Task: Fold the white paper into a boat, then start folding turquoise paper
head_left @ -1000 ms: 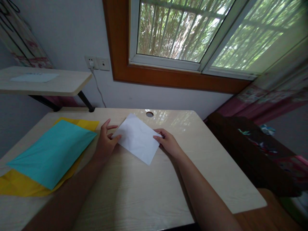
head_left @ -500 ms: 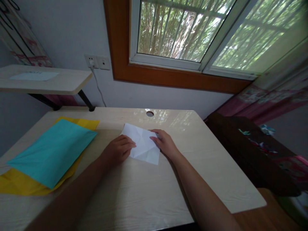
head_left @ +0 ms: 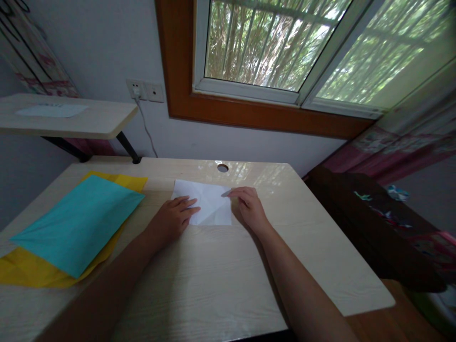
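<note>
A white sheet of paper (head_left: 213, 204) with faint crease lines lies on the light wood-grain table (head_left: 213, 275). My left hand (head_left: 174, 216) rests on the paper's left part, its fingers spread and pressing down flat. At the upper right edge of the sheet is my right hand (head_left: 251, 206). Its fingers stretch leftward and their tips reach the paper's edge, with the thumb below and apart from them. Whether those tips touch the paper or hover just above it, I cannot tell.
A turquoise sheet (head_left: 81, 218) lies over a yellow sheet (head_left: 39, 275) on the left. Behind them stands a raised shelf (head_left: 107, 121) with a paper on it. A round cable hole (head_left: 223, 168) is near the table's back edge. A dark bench (head_left: 356, 213) stands to the right.
The white paper has turned so its lower edge lies level, and it sits slightly farther left. My left fingers have spread; my right hand has loosened from the paper's right edge.
</note>
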